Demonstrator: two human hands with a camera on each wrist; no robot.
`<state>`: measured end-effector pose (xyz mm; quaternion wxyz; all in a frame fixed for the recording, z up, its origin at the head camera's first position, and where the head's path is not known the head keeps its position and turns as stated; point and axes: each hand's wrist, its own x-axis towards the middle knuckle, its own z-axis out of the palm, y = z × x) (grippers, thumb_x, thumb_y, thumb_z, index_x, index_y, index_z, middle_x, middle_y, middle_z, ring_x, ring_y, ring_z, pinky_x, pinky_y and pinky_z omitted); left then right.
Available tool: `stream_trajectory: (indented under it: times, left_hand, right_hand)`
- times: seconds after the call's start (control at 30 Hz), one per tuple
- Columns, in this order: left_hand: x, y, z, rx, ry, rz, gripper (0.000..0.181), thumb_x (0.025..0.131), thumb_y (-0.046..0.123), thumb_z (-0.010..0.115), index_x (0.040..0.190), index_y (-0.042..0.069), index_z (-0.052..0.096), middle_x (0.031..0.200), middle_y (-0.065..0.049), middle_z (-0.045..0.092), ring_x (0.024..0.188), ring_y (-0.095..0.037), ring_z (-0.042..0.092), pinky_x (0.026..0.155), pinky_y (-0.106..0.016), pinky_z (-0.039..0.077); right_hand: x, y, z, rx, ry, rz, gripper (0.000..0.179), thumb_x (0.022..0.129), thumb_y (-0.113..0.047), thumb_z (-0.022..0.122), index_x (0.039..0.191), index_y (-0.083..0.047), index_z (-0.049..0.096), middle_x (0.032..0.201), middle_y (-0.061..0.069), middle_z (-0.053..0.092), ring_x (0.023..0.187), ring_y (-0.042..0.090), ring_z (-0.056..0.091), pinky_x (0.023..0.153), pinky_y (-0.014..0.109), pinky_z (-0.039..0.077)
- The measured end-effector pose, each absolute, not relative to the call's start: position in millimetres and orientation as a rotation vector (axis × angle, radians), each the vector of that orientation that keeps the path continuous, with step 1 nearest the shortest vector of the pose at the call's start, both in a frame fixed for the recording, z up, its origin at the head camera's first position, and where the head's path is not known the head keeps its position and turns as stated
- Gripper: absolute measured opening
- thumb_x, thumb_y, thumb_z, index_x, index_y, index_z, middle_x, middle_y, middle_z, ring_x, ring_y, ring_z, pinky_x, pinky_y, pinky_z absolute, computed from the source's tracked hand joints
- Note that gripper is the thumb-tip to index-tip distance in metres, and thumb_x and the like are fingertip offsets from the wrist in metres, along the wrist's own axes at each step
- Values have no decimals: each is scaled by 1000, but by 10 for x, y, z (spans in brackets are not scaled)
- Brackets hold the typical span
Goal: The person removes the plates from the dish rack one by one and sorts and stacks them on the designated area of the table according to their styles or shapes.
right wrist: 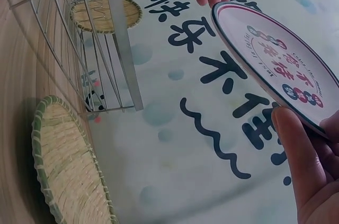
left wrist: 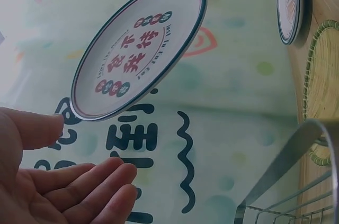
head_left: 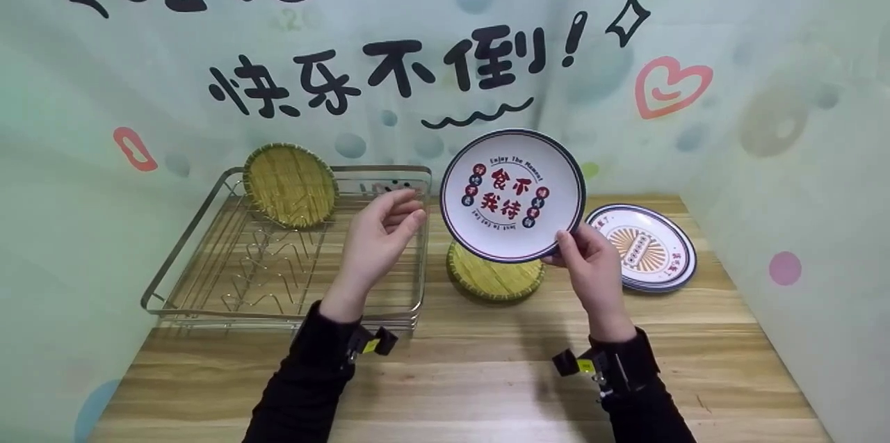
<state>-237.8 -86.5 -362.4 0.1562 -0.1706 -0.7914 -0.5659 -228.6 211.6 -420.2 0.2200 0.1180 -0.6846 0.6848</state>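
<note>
My right hand (head_left: 594, 272) pinches the lower right rim of a round white plate (head_left: 513, 196) with a dark blue edge and red lettering. The plate is held up and tilted, its printed face toward the head camera. To its left, my left hand (head_left: 386, 234) is raised near the wire rack, fingers relaxed and nothing in them. In the left wrist view, a gap shows between the left fingers (left wrist: 90, 187) and the plate. Below the held plate, a round woven bamboo tray (head_left: 495, 279) lies on the table, partly hidden by it.
A metal wire dish rack (head_left: 410, 314) stands at left, with another woven bamboo tray (head_left: 290, 186) upright at its back. Right of my right hand, stacked printed plates (head_left: 657, 252) lie on the wooden table (head_left: 459, 387). A printed cloth backdrop (head_left: 389, 130) rises behind and beside the table.
</note>
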Motion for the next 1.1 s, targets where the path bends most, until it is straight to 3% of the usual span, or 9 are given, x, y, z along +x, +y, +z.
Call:
stream_trajectory:
  times: [1.1]
  left_hand:
    - [-2321,-996,-3963,-368,-2366,-1671,50,93,14,69,135,-7,51,124,-23,63,114,-33,62,99,-40,51]
  right_hand:
    - [-2285,2486,-4352,110,-1941,1899,23,98,-2,58,113,16,61,95,19,67,76,18,70,71,32,60]
